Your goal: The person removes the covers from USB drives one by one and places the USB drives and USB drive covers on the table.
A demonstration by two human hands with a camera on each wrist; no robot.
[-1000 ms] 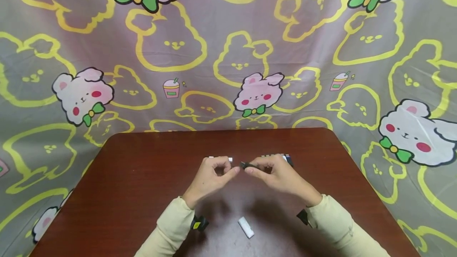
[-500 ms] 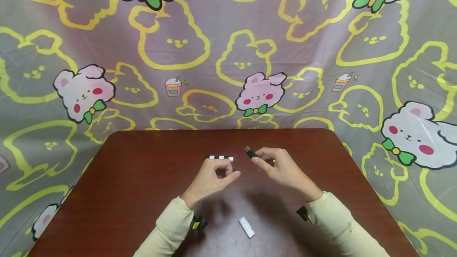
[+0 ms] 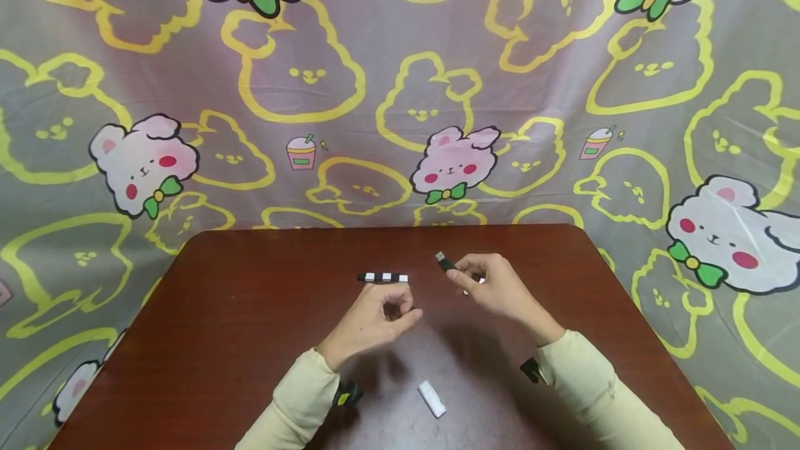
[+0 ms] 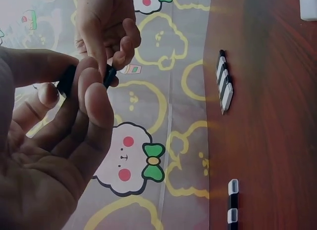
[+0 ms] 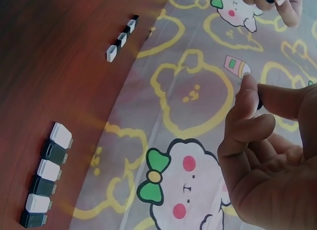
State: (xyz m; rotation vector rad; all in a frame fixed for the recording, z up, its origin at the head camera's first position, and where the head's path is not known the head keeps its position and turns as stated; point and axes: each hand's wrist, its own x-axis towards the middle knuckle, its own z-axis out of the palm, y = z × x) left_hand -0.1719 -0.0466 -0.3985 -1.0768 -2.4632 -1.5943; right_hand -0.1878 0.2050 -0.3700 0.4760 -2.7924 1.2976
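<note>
In the head view my right hand (image 3: 496, 290) pinches a black USB flash drive (image 3: 445, 262) between thumb and fingers, its metal plug pointing up and to the left. My left hand (image 3: 375, 318) is held to the left of it, fingers curled toward the thumb. The left wrist view shows a small black cap (image 4: 66, 80) gripped between the left thumb and fingers. Drive and cap are apart. A white USB flash drive (image 3: 432, 398) lies on the table below the two hands.
A row of alternating black and white caps (image 3: 386, 277) lies on the table beyond the left hand. Behind the right hand is a row of black and white flash drives (image 5: 47, 175). A patterned cloth (image 3: 350, 110) hangs beyond the table's far edge.
The right hand has drawn away from the left, up and to the right, carrying the black flash drive, whose plug now shows. The left hand stays nearly in place.
</note>
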